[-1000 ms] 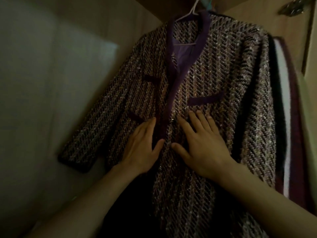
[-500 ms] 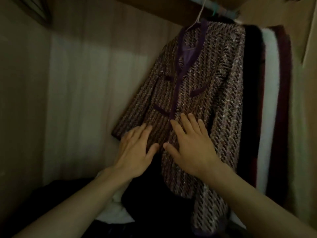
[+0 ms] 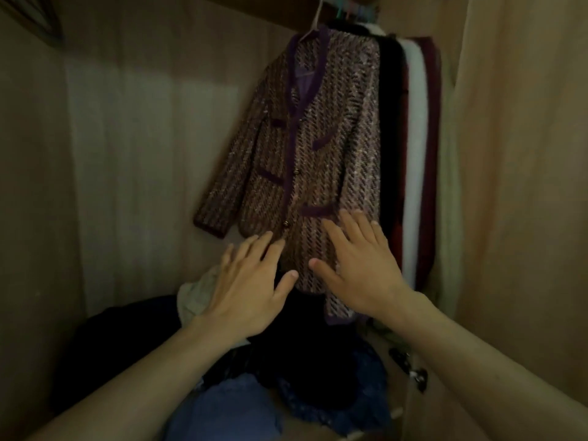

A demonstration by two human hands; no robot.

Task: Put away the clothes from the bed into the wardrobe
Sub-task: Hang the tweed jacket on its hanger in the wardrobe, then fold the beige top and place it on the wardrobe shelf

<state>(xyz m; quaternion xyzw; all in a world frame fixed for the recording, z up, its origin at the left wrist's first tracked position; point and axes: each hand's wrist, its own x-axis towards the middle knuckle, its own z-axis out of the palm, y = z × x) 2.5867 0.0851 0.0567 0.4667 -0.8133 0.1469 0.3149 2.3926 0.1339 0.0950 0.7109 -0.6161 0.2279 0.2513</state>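
A purple-trimmed tweed jacket (image 3: 321,148) hangs on a white hanger (image 3: 313,25) inside the dim wardrobe (image 3: 127,138). My right hand (image 3: 356,265) lies flat with straight fingers over the jacket's lower front, below the right pocket. My left hand (image 3: 251,281) is spread open at the jacket's lower left hem; whether it touches the cloth I cannot tell. Neither hand holds anything.
More hanging clothes, black, white and dark red (image 3: 413,154), press against the jacket's right side. A heap of dark and blue clothes (image 3: 254,393) lies on the wardrobe floor under my arms. The open wardrobe door (image 3: 525,186) stands at the right with a hinge (image 3: 413,374).
Both hands have slid down the jacket's front from the chest to the hem. The view has pulled back, so the whole jacket and the floor heap now show.
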